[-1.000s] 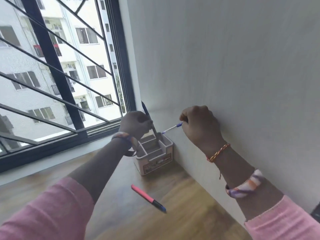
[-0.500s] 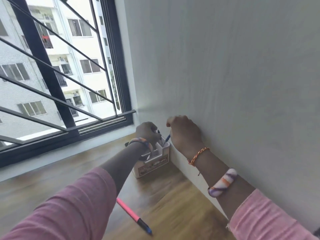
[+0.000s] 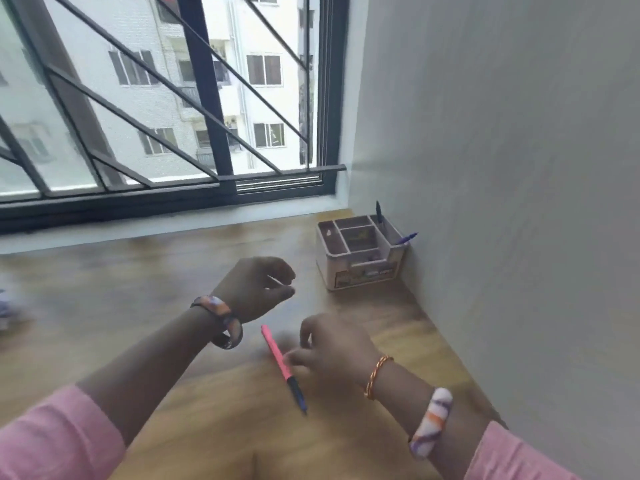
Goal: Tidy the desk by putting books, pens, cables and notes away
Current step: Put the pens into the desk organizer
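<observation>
The pink pen (image 3: 282, 367) lies on the desk (image 3: 138, 271), near the organizer (image 3: 362, 252) in the corner. The right hand (image 3: 332, 344) touches its middle with curled fingers; a grip I cannot tell. The left hand (image 3: 256, 287) hovers loosely curled, holding nothing. Two pens (image 3: 391, 226) stand in the organizer.

Organizer (image 3: 360, 268) in desk (image 3: 138, 271) corner; pen (image 3: 282, 367) lying before it.

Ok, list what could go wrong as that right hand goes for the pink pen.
1. The right hand reaches the pink pen with fingertips only; it may roll away across the wooden desk.
2. The two pens lean in the desk organizer's back compartment; dropping a third in could knock them out.
</observation>
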The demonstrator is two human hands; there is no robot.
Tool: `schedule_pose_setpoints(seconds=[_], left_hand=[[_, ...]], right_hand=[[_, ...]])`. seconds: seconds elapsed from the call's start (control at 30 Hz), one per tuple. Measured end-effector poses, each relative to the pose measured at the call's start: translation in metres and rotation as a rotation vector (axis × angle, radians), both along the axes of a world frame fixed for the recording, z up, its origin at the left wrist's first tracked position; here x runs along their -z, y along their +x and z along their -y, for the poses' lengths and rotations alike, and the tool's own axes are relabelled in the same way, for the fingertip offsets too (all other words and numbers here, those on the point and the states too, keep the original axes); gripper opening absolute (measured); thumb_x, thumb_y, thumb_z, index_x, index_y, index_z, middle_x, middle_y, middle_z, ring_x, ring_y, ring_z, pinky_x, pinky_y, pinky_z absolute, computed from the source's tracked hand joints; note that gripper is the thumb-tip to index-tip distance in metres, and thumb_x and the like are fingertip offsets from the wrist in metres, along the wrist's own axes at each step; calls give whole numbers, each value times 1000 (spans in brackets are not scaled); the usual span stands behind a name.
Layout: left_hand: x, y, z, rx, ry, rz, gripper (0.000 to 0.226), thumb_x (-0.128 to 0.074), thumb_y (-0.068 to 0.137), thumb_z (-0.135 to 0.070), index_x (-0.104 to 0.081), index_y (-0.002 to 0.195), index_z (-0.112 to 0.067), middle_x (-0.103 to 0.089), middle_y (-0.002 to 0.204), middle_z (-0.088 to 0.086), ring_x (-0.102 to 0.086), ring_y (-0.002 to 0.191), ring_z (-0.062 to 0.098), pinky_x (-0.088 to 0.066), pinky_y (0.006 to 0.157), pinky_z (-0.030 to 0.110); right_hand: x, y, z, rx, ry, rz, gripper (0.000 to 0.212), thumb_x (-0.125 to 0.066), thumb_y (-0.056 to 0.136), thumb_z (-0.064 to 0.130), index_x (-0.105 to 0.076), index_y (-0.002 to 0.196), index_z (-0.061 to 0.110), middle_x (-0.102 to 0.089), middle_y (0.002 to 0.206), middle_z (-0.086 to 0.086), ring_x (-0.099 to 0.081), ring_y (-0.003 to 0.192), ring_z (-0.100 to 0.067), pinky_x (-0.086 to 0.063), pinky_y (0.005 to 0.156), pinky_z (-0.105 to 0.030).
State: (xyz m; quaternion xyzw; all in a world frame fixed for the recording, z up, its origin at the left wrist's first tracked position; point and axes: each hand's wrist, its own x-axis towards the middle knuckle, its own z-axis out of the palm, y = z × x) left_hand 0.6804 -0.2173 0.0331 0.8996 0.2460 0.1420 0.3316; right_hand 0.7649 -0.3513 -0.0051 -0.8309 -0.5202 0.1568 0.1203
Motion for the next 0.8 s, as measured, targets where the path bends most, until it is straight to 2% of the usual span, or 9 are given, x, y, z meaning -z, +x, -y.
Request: schedule_pose_setpoints(seconds=[0.1, 0.17, 0.23, 0.33, 0.47, 0.57, 0.67, 0.73, 0.8], left_hand=[[18, -41, -6, -74, -45, -63, 21, -69, 79, -9, -60, 75, -27, -65, 83, -7, -65, 76, 8, -48, 68, 13], [25, -67, -8, -134, -70, -93, 18, -69, 79, -11, -61, 77, -27, -66, 85, -7, -65, 78, 7, -46, 67, 8], [29, -96, -9, -198, -77, -106, 13, -69, 79, -12, -63, 79, -24, -66, 83, -7, -67, 80, 11, -50, 72, 16], [30, -140, -13, -286, -66, -111, 7, -68, 76, -16, -66, 81, -20, -66, 80, -4, -67, 79, 16, -55, 79, 31], [26, -193, -29, -391, -58, -149, 11, -69, 79, -14, -63, 82, -22, -65, 85, -3, -67, 84, 17, -53, 85, 33], [18, -214, -48, -403, -40, -168, 10, -69, 79, -14, -65, 83, -22, -66, 87, -2, -68, 85, 17, -53, 85, 33], [5, -213, -66, -340, -1, -175, 9, -69, 80, -16, -66, 88, -20, -66, 90, -3, -67, 86, 16, -54, 84, 31], [-2, -203, -73, -284, 9, -176, 10, -67, 82, -19, -66, 93, -19, -64, 90, -7, -66, 88, 13, -52, 78, 22], [-9, -181, -74, -208, 24, -169, 13, -66, 83, -20, -67, 96, -17, -62, 87, -10, -65, 87, 11, -50, 75, 18]], right_hand=[[5, -21, -16, -39, 41, -22, 26, -62, 77, 38, -68, 89, 15, -66, 95, -8, -61, 92, -28, -37, 63, -28], [3, -32, -26, -80, 47, -24, 21, -63, 74, 30, -68, 88, 15, -66, 93, -9, -62, 89, -29, -35, 62, -26], [3, -46, -40, -146, 40, -4, 19, -61, 75, 25, -69, 90, 16, -66, 95, -9, -61, 89, -29, -36, 63, -25], [2, -75, -61, -235, 69, -7, 19, -60, 80, 30, -69, 91, 17, -67, 95, -8, -62, 89, -29, -40, 63, -27], [-10, -112, -95, -274, 140, -117, 19, -59, 82, 31, -66, 95, 21, -67, 100, -3, -62, 93, -25, -46, 72, -30], [-26, -129, -115, -253, 242, -151, 17, -59, 83, 33, -69, 94, 25, -69, 94, 1, -63, 89, -21, -47, 70, -28], [-44, -128, -125, -222, 340, -173, 21, -61, 84, 25, -73, 100, 21, -71, 96, 0, -63, 84, -14, -47, 69, -21], [-56, -116, -125, -196, 387, -225, 23, -60, 84, 12, -73, 103, 14, -72, 100, -4, -59, 69, -4, -44, 60, -4], [-69, -98, -116, -130, 435, -225, 23, -59, 81, 3, -74, 98, 8, -72, 91, -5, -53, 59, 4, -43, 55, 0]])
